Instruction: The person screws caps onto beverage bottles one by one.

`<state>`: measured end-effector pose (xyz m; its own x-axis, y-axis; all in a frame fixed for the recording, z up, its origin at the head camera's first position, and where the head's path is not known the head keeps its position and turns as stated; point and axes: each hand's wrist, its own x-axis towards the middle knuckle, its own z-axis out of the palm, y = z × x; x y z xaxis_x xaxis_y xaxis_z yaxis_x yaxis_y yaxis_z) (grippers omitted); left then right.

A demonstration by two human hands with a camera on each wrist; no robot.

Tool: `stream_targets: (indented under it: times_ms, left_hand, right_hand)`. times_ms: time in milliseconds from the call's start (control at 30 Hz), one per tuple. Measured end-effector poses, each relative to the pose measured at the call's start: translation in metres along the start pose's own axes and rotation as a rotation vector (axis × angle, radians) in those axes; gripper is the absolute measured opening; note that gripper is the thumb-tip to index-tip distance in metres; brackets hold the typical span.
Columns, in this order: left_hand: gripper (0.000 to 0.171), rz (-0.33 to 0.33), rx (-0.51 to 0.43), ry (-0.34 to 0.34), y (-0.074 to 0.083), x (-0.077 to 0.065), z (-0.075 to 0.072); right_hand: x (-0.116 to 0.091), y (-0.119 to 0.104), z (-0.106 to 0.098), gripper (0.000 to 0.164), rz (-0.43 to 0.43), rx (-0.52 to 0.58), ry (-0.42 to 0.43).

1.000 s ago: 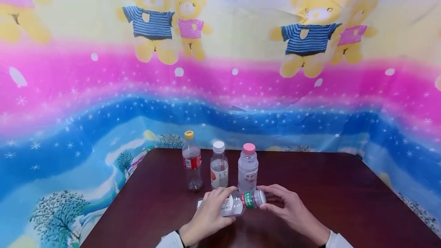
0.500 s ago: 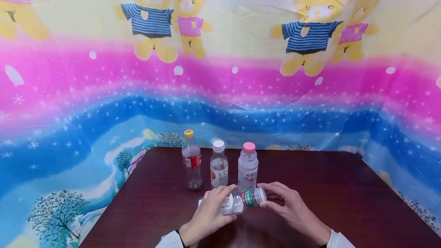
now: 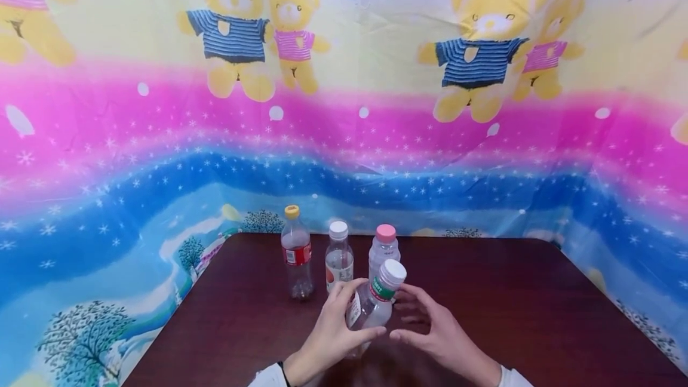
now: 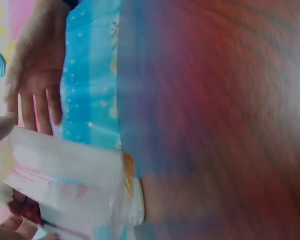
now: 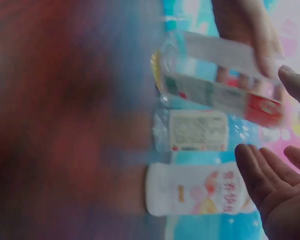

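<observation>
My left hand (image 3: 330,330) grips a clear plastic bottle (image 3: 371,314) round its body, with the thumb on the near side. The bottle stands tilted, its white cap (image 3: 394,272) up and to the right, and a green and red band circles its neck. Beside the neck is my right hand (image 3: 448,336), fingers and thumb spread apart and holding nothing. In the right wrist view the right hand (image 5: 285,192) shows an open palm, apart from the held bottle (image 5: 215,75). The left wrist view shows the bottle (image 4: 70,175) blurred, with left fingertips at its edge.
Behind the hands three bottles stand in a row on the dark red table (image 3: 484,279): a yellow-capped one with a red label (image 3: 297,255), a white-capped one (image 3: 339,258) and a pink-capped one (image 3: 384,249), partly hidden. A bear-print cloth (image 3: 365,154) hangs behind.
The bottle has gone from lying nearly level to tilted with its cap raised. My right hand has let go of the cap and opened beside the neck.
</observation>
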<state>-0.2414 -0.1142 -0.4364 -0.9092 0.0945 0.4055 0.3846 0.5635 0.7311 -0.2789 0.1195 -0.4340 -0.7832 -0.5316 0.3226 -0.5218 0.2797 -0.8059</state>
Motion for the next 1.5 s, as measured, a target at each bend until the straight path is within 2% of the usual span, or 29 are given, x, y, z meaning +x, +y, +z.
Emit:
stream_targets:
  times_ms: [133,267,467,567,667,767,900,1000,1133,1267,1500]
  left_hand:
    - [0.078,-0.055,-0.1,-0.047,0.002,0.001,0.005]
    - [0.081,-0.056,-0.134,-0.081,0.005,0.005,0.011]
    - [0.087,-0.062,-0.168,-0.084,0.011,0.014,0.018]
    - [0.084,-0.071,-0.181,-0.067,0.012,0.019,0.024]
    - [0.078,-0.078,-0.192,-0.069,0.014,0.024,0.032]
    - [0.072,-0.058,-0.212,-0.085,0.016,0.031,0.042]
    - [0.069,-0.019,-0.261,-0.113,0.023,0.043,0.058]
    - [0.07,-0.013,-0.274,-0.135,0.028,0.053,0.069]
    - [0.069,-0.039,-0.282,-0.161,0.031,0.064,0.083]
    - [0.067,-0.076,-0.292,-0.176,0.027,0.072,0.094]
    - [0.067,-0.105,-0.314,-0.16,0.02,0.081,0.103]
  right_hand:
    - [-0.001,0.005,0.009,0.078,0.016,0.019,-0.07]
    - [0.0,0.008,0.012,0.075,0.037,0.001,-0.051]
    - [0.002,0.011,0.003,0.07,0.006,-0.049,0.041]
    - [0.003,0.011,-0.002,0.071,0.036,-0.071,0.105]
    - [0.005,0.01,-0.009,0.073,0.123,-0.085,0.184]
    - [0.007,0.01,-0.015,0.076,0.176,-0.116,0.261]
    - [0.01,0.015,-0.027,0.077,0.172,-0.182,0.326]
    - [0.014,0.021,-0.035,0.077,0.161,-0.198,0.353]
    - [0.02,0.032,-0.043,0.078,0.167,-0.166,0.362]
    - [0.024,0.044,-0.046,0.079,0.194,-0.135,0.347]
    - [0.03,0.061,-0.047,0.078,0.192,-0.133,0.297]
